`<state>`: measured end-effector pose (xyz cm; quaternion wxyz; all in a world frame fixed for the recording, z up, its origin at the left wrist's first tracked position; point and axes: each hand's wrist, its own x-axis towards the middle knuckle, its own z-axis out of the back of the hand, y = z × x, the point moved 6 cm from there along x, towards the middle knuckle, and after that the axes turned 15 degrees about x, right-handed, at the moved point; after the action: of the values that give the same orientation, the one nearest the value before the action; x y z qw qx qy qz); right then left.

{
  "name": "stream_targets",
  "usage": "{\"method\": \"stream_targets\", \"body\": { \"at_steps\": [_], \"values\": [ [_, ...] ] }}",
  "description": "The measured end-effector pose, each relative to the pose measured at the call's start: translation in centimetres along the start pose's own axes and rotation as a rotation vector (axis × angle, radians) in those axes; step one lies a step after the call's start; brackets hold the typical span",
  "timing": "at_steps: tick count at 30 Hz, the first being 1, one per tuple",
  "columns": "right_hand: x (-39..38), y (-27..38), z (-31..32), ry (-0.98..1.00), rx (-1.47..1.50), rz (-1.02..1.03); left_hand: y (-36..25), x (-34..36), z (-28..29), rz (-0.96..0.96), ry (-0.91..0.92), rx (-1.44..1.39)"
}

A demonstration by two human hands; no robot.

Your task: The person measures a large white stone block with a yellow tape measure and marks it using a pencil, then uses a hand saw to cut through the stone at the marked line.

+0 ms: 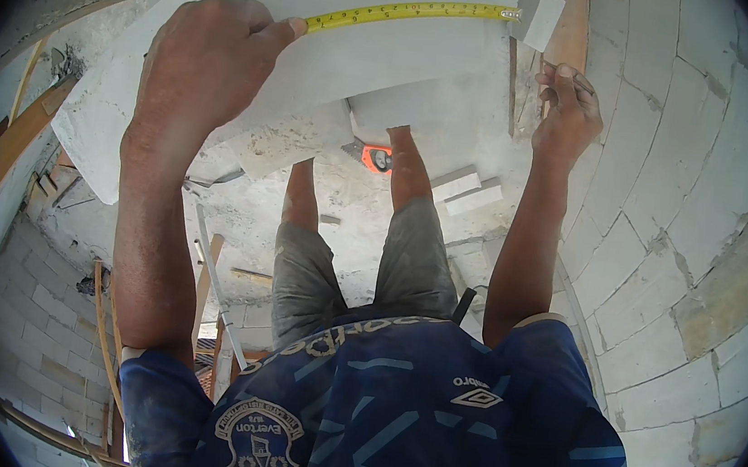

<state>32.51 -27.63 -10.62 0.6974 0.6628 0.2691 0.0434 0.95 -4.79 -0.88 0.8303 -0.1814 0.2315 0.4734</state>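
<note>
An orange-handled tool (376, 158) on the dusty floor (350, 196), pale blocks (457, 186) nearby, block wall (638, 197) at right

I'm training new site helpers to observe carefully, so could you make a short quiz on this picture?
1. Which hand holds the yellow tape measure? (a) left (b) right (c) both
2. True or false: one hand is wrapped around the orange-handled tool.
3. Fill in the blank: The tape's metal end is nearer the person's ____ hand.

Key
1: a, the left hand, its thumb on the tape.
2: False; the orange-handled tool shows between the legs, apart from both hands.
3: right; that end is nearer the right hand.
</note>
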Motion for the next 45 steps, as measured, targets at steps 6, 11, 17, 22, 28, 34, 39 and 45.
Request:
{"method": "stream_targets", "body": {
  "at_steps": [6,11,17,22,28,34,39,45],
  "values": [
    [-3.3,-2.5,3.6,-0.040,0.021,-0.120,-0.3,-3.2,-4.0,0.077,0.105,-0.086],
    [-3.5,-2.8,3.6,-0.021,0.042,-0.111,-2.1,-3.7,-5.6,0.103,0.206,-0.035],
    [-3.2,-2.2,2.3,0.023,0.048,-0.099,-2.4,-3.5,-6.1,0.137,0.265,0.001],
    [-3.6,-1.9,0.0,0.113,0.014,-0.073,-1.6,-4.0,-6.5,0.183,0.264,-0.047],
    [-5.1,2.0,-4.4,0.264,0.024,0.025,-1.0,-4.7,-7.6,0.154,0.164,-0.016],
    [-9.7,1.7,-12.4,0.717,-0.270,-0.073,-0.5,-4.9,-8.4,0.094,0.115,0.033],
    [-11.0,-0.5,-16.1,0.901,-0.470,-0.202,-1.2,-4.9,-7.3,0.112,0.130,0.005],
    [-11.1,-0.7,-17.3,0.970,-0.608,-0.206,-1.6,-4.8,-6.6,0.132,0.399,0.113]
  ]
}}
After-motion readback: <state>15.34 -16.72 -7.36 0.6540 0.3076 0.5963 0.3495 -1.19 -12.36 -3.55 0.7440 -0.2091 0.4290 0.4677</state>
